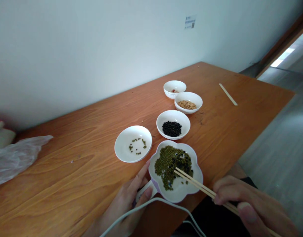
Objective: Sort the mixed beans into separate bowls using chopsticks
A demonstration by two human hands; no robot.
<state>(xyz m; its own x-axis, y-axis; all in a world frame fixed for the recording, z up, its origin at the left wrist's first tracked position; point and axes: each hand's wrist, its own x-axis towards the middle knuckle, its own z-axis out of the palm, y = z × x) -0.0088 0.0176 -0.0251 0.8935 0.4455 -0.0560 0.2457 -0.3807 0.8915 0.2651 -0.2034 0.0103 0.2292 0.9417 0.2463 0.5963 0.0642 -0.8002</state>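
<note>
My left hand (pixel 131 197) is closed round the short handle of a flower-shaped white dish (pixel 177 194) with a pale purple rim, at the table's near edge. Green beans (pixel 166 158) cover part of its bottom, with dark beans mixed in on the right side. Wooden chopsticks (pixel 203 187) are gripped in my right hand (pixel 247 200), their tips close together among the beans. Whether a bean is between the tips I cannot tell. Just beyond the dish stand a white bowl with a few green beans (pixel 133 154) and a white bowl of black beans (pixel 173 115).
Farther back are a bowl of tan beans (pixel 188 110) and a bowl with a few reddish bits (pixel 174 84). A pale flat stick (pixel 227 94) lies at the right. A clear plastic bag (pixel 20 158) rests at the left. A white cable (pixel 151 201) crosses in front of my left hand.
</note>
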